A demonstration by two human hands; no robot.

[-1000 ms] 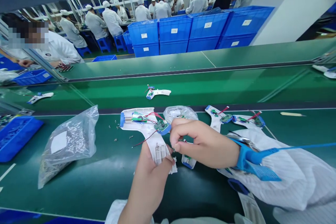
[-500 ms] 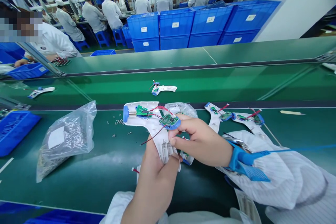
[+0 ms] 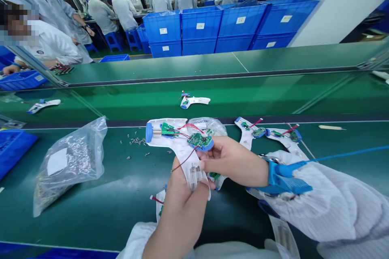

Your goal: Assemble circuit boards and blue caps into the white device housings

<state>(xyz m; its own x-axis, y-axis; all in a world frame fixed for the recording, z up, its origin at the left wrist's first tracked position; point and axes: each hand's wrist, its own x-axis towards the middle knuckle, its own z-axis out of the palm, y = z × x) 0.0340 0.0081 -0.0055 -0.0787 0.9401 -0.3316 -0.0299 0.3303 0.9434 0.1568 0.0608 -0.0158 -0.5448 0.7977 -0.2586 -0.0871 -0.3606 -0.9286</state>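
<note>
A white gun-shaped thermometer half-shell (image 3: 165, 139) with blue ends lies across my left hand (image 3: 185, 202), which is closed around its handle from below. Inside the shell sit a metal sensor tube, a small green board (image 3: 168, 129) and a larger round-edged circuit board (image 3: 197, 139), joined by red wires. One dark red wire (image 3: 185, 160) hangs loose over the handle. My right hand (image 3: 232, 160) pinches the shell's right edge beside the larger board, thumb by the metal battery contacts; its other fingertips are partly hidden. A blue wrist strap (image 3: 285, 176) circles the right wrist.
Loose screws (image 3: 138, 141) lie left of the shell, near a clear bag of small metal parts (image 3: 71, 162). More half-shells (image 3: 251, 131) rest at right, under my hands and on the green belt (image 3: 146, 103). Blue bins (image 3: 200, 28) and co-workers stand beyond. A blue tray (image 3: 15, 149) is at left.
The view has shifted slightly. Both hands hold the half-shell nearly as before, with the right fingers drawn a little lower along its edge. A person now stands behind the seated co-worker at left.
</note>
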